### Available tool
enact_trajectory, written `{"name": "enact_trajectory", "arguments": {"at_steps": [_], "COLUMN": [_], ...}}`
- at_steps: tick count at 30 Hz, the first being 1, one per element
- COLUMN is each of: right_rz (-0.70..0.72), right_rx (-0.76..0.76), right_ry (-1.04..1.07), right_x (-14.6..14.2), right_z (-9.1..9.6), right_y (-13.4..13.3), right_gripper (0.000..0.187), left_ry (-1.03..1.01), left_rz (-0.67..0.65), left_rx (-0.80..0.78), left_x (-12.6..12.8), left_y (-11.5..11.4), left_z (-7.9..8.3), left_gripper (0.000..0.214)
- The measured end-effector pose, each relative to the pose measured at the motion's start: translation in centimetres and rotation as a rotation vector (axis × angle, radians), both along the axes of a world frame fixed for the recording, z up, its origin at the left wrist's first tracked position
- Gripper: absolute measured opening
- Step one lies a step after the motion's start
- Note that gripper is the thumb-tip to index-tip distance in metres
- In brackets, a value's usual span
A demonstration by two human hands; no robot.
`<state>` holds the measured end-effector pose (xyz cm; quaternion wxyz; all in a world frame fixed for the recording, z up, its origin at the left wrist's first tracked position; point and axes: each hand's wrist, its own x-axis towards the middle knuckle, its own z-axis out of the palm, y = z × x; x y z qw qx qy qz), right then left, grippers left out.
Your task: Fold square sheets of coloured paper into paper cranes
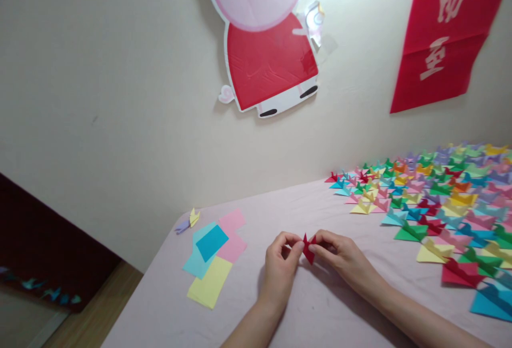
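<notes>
Head cam: L hand (pixel 280 265) & R hand (pixel 339 252) each pinch opp. sides of small red folded paper (pixel 309 256), grips nearly closed, just paper btwn.

The left hand (pixel 282 260) and right hand (pixel 336 250) are partly hiding the red paper (pixel 309 255). Above that paper, the frame is cropping the pig cutout (pixel 272 65); right of that paper, a blue paper bird (pixel 491 304).
</notes>
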<state>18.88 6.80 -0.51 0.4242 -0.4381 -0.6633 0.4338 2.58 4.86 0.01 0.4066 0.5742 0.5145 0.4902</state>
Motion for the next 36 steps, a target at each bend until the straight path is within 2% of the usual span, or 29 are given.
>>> {"name": "enact_trajectory", "arguments": {"at_steps": [5,22,30,36], "right_rz": [0.035,0.037,0.02,0.017], "right_rx": [-0.002,-0.054,-0.063,-0.09], "right_ry": [-0.004,0.112,0.098,0.11], "right_x": [0.0,-0.1,-0.2,-0.1], "right_z": [0.3,0.9,1.2,1.1], "right_y": [-0.1,-0.4,-0.5,-0.1], "right_gripper": [0.023,0.027,0.028,0.028], "left_ry": [0.02,-0.129,0.097,0.111], "left_rz": [-0.017,-0.078,-0.047,-0.017], "left_rx": [0.014,-0.025,-0.01,0.07], "left_x": [0.0,0.6,0.8,1.0], "left_y": [-0.1,-0.1,-0.8,-1.0], "left_z": [0.0,-0.3,0.2,0.5], "left_gripper": [0.018,0.022,0.02,0.016]}}
